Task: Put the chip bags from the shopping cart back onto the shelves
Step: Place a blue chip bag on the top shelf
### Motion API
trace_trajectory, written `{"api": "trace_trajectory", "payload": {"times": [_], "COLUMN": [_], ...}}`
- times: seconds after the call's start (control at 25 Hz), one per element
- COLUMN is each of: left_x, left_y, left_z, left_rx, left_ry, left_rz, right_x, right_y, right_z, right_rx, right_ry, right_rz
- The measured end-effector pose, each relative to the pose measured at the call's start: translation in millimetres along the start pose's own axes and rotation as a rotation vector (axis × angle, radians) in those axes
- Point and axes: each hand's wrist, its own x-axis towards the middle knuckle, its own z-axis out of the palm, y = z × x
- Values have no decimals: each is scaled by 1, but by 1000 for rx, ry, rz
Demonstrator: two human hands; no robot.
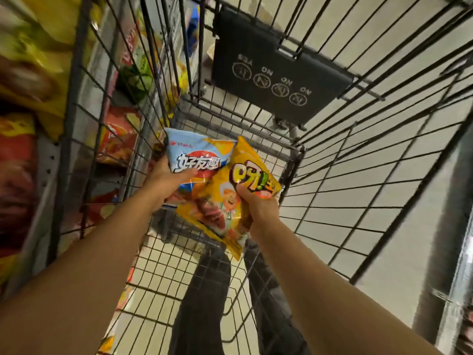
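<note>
Inside the dark wire shopping cart (332,155), my left hand (166,180) gripped a light-blue foil chip bag (194,152), my right hand (256,208), at three o'clock, a yellow one (222,201).

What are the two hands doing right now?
Left hand: holding the blue chip bag.
Right hand: holding the yellow chip bag.

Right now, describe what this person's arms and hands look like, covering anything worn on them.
Both forearms are bare up to the frame edge, with no sleeves in view. The left hand and right hand wear no gloves, and no rings, watch or bracelet are visible at either wrist. Nails look short; motion blur hides finer details.
</note>
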Motion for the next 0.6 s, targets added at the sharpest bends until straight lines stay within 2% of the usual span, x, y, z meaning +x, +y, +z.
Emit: {"api": "trace_trajectory", "payload": {"times": [0.16,0.28,0.36,0.44,0.6], "left_x": [-52,-94,-119,-140,-184], "left_y": [36,58,69,78,94], "left_z": [-20,-18,-10,1,7], "left_rx": [-100,-173,-203,-284,-463], "left_ry": [191,213,216,246,369], "left_rz": [-1,33,82,101,95], "right_x": [-49,-86,-103,-114,-134], "right_y": [-48,-85,-105,-121,-141], "right_z": [-13,-39,-54,-67,-85], "right_rx": [-151,-298,-413,-488,-546], "right_ry": [-125,-304,-395,-495,-705], "right_rz": [-255,-511,-602,-581,-406]}}
